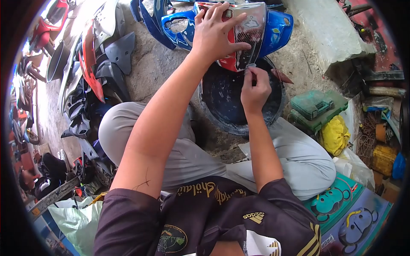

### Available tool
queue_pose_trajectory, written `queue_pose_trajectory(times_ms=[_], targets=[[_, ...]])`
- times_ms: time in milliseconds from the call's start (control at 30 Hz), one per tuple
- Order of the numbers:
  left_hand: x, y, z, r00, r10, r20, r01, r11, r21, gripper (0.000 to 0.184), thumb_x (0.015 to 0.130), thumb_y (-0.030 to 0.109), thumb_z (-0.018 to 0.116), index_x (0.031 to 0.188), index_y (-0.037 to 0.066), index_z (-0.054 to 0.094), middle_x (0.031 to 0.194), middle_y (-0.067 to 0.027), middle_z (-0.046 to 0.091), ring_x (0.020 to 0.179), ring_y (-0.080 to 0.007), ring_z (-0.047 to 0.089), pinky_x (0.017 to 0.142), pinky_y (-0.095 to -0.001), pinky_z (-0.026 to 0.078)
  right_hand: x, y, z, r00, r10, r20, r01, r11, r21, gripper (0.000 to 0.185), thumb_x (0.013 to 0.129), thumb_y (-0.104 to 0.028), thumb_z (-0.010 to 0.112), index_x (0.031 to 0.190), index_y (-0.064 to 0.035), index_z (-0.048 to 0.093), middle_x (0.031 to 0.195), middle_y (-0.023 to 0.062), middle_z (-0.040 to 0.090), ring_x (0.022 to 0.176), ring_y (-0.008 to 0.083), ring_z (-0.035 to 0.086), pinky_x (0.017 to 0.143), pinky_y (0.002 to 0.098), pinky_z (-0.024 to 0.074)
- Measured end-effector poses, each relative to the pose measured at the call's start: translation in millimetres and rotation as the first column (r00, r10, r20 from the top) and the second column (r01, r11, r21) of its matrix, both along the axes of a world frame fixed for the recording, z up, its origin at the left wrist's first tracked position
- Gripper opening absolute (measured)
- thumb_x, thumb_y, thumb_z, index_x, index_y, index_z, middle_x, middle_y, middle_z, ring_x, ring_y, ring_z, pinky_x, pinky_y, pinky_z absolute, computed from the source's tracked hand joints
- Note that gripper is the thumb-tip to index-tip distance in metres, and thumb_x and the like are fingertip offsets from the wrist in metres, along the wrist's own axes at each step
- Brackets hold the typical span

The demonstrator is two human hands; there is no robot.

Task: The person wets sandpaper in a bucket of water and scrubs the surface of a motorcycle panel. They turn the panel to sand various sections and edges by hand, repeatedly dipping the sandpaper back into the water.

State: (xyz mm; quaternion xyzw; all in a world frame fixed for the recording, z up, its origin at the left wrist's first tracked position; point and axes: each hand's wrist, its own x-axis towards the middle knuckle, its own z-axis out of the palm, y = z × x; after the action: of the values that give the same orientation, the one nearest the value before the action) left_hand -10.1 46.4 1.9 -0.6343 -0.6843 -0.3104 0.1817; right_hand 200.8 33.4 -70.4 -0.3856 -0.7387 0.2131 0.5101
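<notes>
A motorcycle fairing panel (250,36), red, silver and black with a mesh-like pattern and blue side pieces, lies tilted at the far rim of a round black tub (222,100). Spread across the panel's face is my left hand (215,36), its fingers apart and its thumb on the dark patterned part. At the panel's lower tip, my right hand (255,87) is closed in a pinch. A small pale edge shows at those fingertips, too small to name. The tub sits between my bent legs, dark inside with whitish marks.
Fairing parts (92,64) in grey, red and black are piled at left. A concrete block (329,32) stands at upper right. Right of the tub are a green tool case (311,104) and a yellow bag (335,134). Printed boxes (356,226) lie at lower right.
</notes>
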Motion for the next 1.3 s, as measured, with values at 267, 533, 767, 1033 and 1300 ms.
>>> queue_pose_trajectory(times_ms=[267,533,767,1033,1300], targets=[[-1.2,0.4,-2.9,1.000,0.017,-0.017,-0.016,1.000,0.013,0.090,0.074,0.082,0.084,0.152,0.040,0.068,0.167,-0.0139,0.051,0.156,-0.0374,0.044,0.129,-0.0575,0.030,-2.7,-3.5,-0.8,0.999,0.051,0.014,-0.050,0.999,-0.010,0.010,0.096,0.001,0.075,0.106,-0.0004,0.073,0.101,0.0165,0.074,0.095,0.0372,0.073,0.084,0.0458,0.0598],[-3.8,0.9,-4.6,1.000,0.018,-0.019,-0.018,1.000,-0.009,0.092,0.073,0.083,0.084,0.153,0.041,0.067,0.168,-0.0143,0.051,0.157,-0.0376,0.044,0.129,-0.0586,0.030,2.2,1.2,-3.8,0.996,0.058,0.068,-0.065,0.993,0.094,0.007,0.096,0.002,0.074,0.102,0.0003,0.075,0.100,0.0178,0.075,0.096,0.0396,0.073,0.086,0.0480,0.0591],[-4.3,2.0,-5.2,1.000,0.007,-0.026,-0.006,1.000,0.019,0.092,0.073,0.083,0.084,0.153,0.040,0.068,0.168,-0.0140,0.051,0.157,-0.0383,0.044,0.129,-0.0584,0.030,-3.0,-6.0,-8.1,0.996,0.091,0.020,-0.092,0.995,0.041,0.008,0.096,0.001,0.075,0.104,-0.0014,0.076,0.102,0.0158,0.075,0.096,0.0369,0.073,0.086,0.0455,0.0595],[-4.0,-1.1,-3.2,1.000,0.012,-0.028,-0.012,1.000,0.006,0.091,0.074,0.082,0.084,0.152,0.040,0.068,0.165,-0.0131,0.053,0.155,-0.0379,0.046,0.129,-0.0563,0.032,-1.1,1.3,-6.4,1.000,0.027,0.001,-0.027,0.999,-0.021,0.012,0.098,0.002,0.074,0.109,-0.0008,0.075,0.103,0.0173,0.074,0.099,0.0365,0.073,0.087,0.0430,0.0594],[-3.4,-1.7,-8.3,0.999,-0.001,-0.043,0.003,0.999,0.044,0.050,0.097,0.050,0.079,0.147,0.040,0.073,0.159,-0.0095,0.060,0.149,-0.0330,0.052,0.120,-0.0537,0.039,13.2,39.5,21.0,0.996,-0.079,0.038,0.071,0.981,0.179,0.014,0.097,0.001,0.074,0.111,0.0005,0.077,0.114,0.0187,0.077,0.105,0.0391,0.075,0.094,0.0480,0.0594]])
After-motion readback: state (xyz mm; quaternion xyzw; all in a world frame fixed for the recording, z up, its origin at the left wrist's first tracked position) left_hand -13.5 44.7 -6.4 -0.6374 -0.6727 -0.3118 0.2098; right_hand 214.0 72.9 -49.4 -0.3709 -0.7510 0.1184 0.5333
